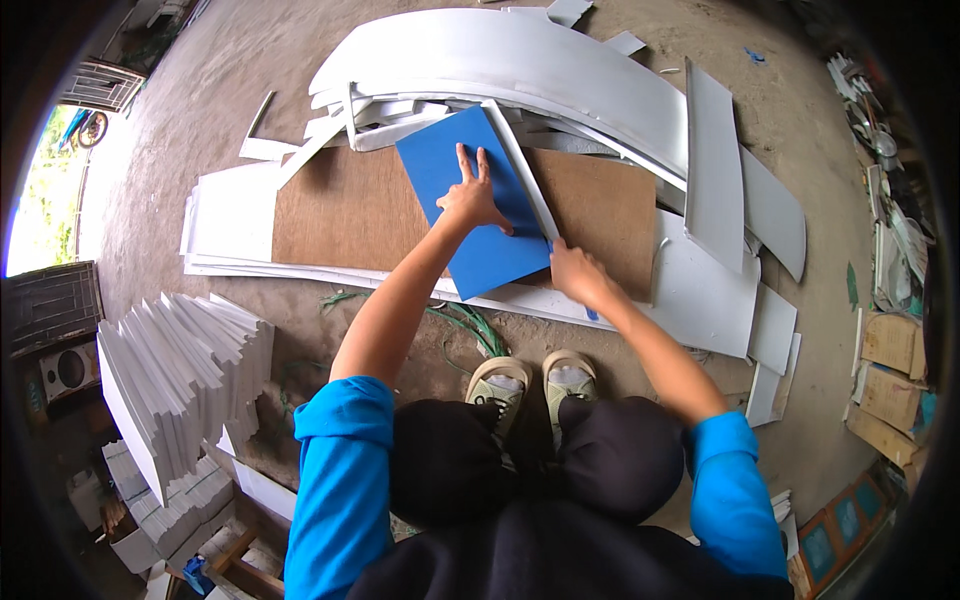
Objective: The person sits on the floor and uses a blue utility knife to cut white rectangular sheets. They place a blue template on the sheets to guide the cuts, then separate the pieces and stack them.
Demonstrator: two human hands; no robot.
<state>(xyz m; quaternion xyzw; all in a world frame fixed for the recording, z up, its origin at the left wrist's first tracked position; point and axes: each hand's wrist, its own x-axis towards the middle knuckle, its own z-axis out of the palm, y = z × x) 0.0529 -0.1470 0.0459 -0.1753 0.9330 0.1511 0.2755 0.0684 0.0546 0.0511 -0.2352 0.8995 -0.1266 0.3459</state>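
Note:
My left hand (pixel 473 195) lies on a blue rectangular sheet (pixel 440 165) with its fingers spread, pressing it from above. The sheet rests at a slant on a brown wooden board (pixel 345 215). Along its right edge runs a narrow white strip (pixel 522 170). By the near end of that strip, at the sheet's lower right corner, my right hand (pixel 580 275) is closed. What it grips is mostly hidden by the fingers; a small blue bit shows at their tip. Under the brown board lie large white sheets (pixel 230 215).
Beyond the board, long white offcuts (pixel 500 50) are piled up, with a white panel (pixel 715 165) leaning at the right. A stack of white sheets (pixel 185 370) stands at the left. Green straps (pixel 475 325) lie before my shoes (pixel 500 385). Cardboard boxes (pixel 890 390) line the right side.

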